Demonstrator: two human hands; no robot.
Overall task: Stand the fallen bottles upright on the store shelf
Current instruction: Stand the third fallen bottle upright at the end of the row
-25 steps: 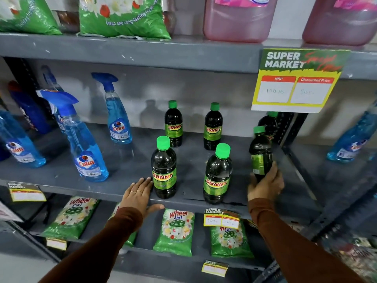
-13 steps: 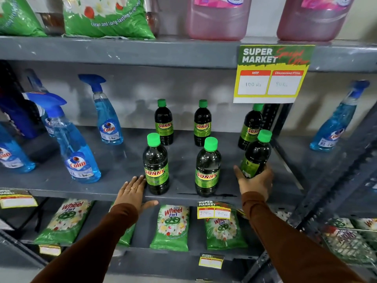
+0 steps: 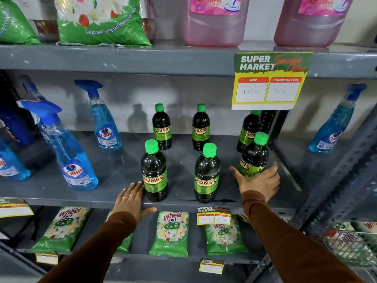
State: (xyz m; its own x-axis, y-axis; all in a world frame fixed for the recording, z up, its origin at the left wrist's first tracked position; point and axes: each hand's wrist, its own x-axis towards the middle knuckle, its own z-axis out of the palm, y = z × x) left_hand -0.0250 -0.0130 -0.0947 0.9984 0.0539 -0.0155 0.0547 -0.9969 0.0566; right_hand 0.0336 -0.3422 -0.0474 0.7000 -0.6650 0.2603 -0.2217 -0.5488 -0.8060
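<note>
A grey metal store shelf (image 3: 114, 180) fills the view, seen from above and in front by a person in brown sleeves. Six dark bottles with green caps and green "Sunny" labels are on it, in two rows of three. The back row stands upright: back left bottle (image 3: 161, 127), back middle bottle (image 3: 201, 127), and back right bottle (image 3: 247, 129), partly hidden behind a yellow and green price sign (image 3: 269, 80) hanging from the shelf above. In the front row, the front left bottle (image 3: 154, 170) and front middle bottle (image 3: 207, 173) stand upright near the shelf's front edge.

The right hand (image 3: 258, 181) grips the lower body of the front right bottle (image 3: 254, 156), which tilts with its cap leaning to the right. I cannot tell if its base touches the shelf.

The left hand (image 3: 132, 201) lies flat and empty on the shelf's front edge, fingers spread, fingertips just beside the front left bottle.

Blue spray bottles (image 3: 71, 158) stand to the left, and another sits far right. Green detergent packets (image 3: 173, 231) lie on the shelf below.
</note>
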